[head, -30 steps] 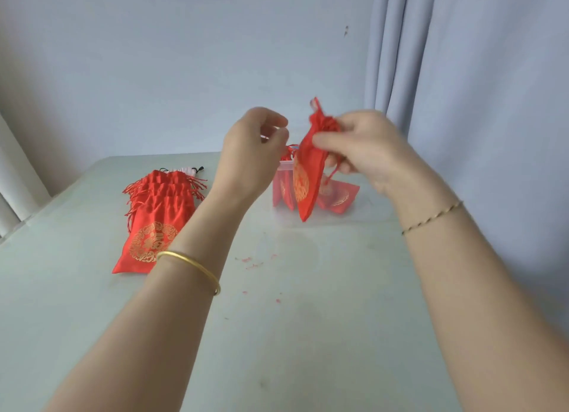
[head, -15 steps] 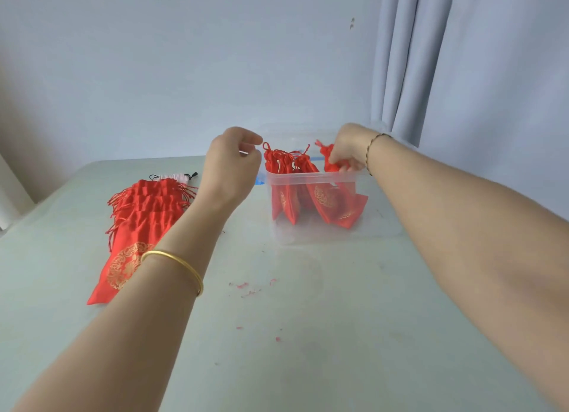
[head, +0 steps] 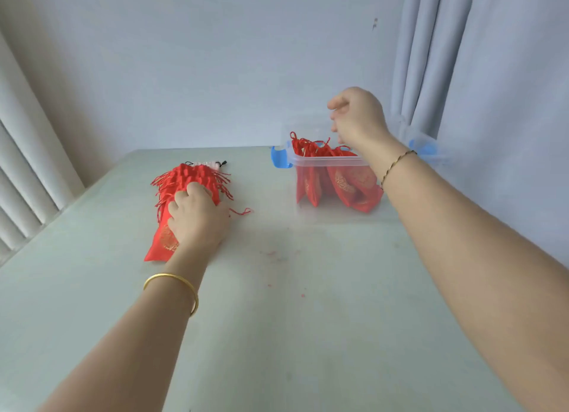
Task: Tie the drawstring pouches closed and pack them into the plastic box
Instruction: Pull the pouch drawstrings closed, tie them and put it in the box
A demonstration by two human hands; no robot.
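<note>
1. Far left on the table (head: 292, 334) lies the stack of pouches (head: 191, 174), fanned flat with their red strings loose at the sides. I judge these as not yet tied, and it is a thick pile, so most of the work is left.
2. My view has the left hand (head: 198, 219) lying on top of that stack, fingers bent down into the fabric. I cannot tell whether it has pinched one pouch or only presses on the pile.
3. Between stack and box, a few red lint specks (head: 271, 253) dot the table.
4. The plastic box (head: 326, 161) stands toward the back right, lid off. Several packed pouches (head: 354, 180) stand upright inside, drawn necks poking above the rim. That part is done; the arm hides the box's right end, so I cannot judge the room left.
5. The right hand (head: 358, 116) hangs above the box, fingers loosely curled, holding nothing.
</note>
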